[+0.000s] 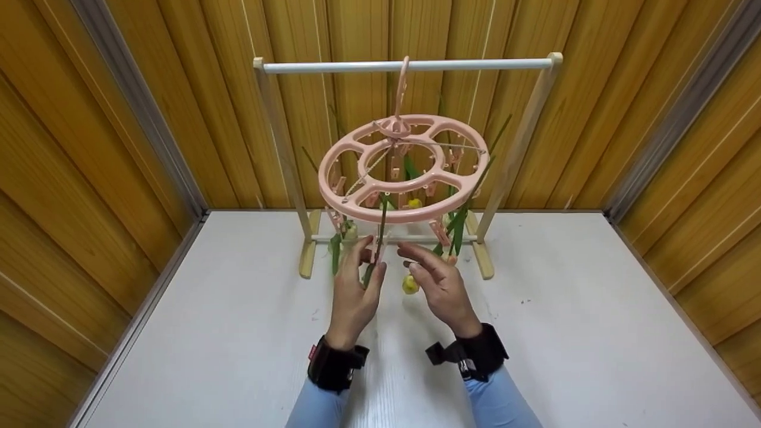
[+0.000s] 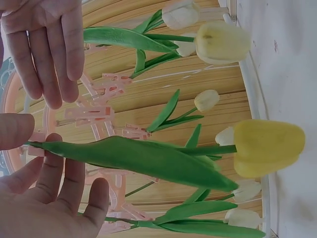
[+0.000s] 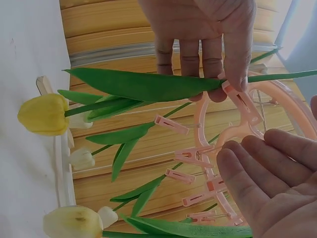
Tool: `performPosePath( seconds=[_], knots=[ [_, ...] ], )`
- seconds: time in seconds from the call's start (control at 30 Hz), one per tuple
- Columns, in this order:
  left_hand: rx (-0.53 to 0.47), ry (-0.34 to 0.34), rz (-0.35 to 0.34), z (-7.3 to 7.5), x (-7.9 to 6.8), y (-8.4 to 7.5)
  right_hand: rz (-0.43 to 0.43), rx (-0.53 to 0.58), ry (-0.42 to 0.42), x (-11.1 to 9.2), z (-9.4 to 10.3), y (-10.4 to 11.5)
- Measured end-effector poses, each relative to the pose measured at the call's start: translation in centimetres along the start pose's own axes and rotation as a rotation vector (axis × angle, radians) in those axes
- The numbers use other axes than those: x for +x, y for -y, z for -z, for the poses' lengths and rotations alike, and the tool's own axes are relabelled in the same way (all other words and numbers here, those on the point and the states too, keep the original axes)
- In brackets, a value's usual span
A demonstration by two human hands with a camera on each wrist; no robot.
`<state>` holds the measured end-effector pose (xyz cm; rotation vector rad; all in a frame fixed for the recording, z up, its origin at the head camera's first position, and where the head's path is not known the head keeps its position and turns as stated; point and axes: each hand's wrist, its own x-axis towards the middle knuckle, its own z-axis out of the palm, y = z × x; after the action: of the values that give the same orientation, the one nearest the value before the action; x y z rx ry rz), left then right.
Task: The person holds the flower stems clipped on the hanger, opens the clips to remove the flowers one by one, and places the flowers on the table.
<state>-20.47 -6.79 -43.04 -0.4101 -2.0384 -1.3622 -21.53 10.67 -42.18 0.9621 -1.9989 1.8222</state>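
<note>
My left hand (image 1: 357, 294) is raised under the front rim of a pink round hanging drying rack (image 1: 383, 215), its thumb and fingers around a pink clothes peg (image 3: 240, 101) at the stem of a yellow tulip (image 2: 267, 148). The tulip hangs head down, its long green leaf (image 3: 143, 84) beside the fingers. To the right of that peg, my right hand (image 1: 443, 291) holds nothing; its fingers are fairly straight, palm turned toward the left hand. A paler yellow tulip (image 2: 223, 42) hangs near it.
The rack hooks over a white bar (image 1: 333, 67) on a wooden stand (image 1: 523, 137). Several white tulips (image 2: 205, 100) and pegs (image 2: 89, 112) hang around the ring. Below is a white table (image 1: 238, 333), with wood-patterned walls (image 1: 89, 148) around it.
</note>
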Motion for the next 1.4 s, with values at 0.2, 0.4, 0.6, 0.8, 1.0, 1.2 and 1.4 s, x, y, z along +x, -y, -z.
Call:
performPosePath(
  seconds=[0.2,0.4,0.6,0.8,1.0,1.2,1.4],
  knots=[
    [-0.013,0.009,-0.013,-0.1,0.0,-0.3,0.001,0.011,0.022,0.2,-0.1,-0.1],
    [-0.019,0.026,-0.018,-0.2,0.0,-0.5,-0.006,0.042,0.017,0.4,-0.2,-0.1],
    [-0.031,0.026,-0.04,-0.2,0.1,-0.6,-0.016,0.073,0.006,0.9,-0.3,0.1],
    [-0.031,0.021,-0.073,0.0,0.3,-0.5,-0.032,0.126,-0.006,1.3,-0.5,0.1],
    [-0.023,0.051,-0.067,0.2,0.0,-0.4,-0.019,0.125,0.016,1.4,-0.6,-0.4],
    [-0.006,0.058,-0.078,0.2,0.0,-0.2,0.002,0.125,0.016,1.6,-0.7,-0.7],
    [-0.015,0.069,-0.059,0.4,0.1,-0.2,0.006,0.1,-0.002,1.7,-0.7,-0.7]
  ],
)
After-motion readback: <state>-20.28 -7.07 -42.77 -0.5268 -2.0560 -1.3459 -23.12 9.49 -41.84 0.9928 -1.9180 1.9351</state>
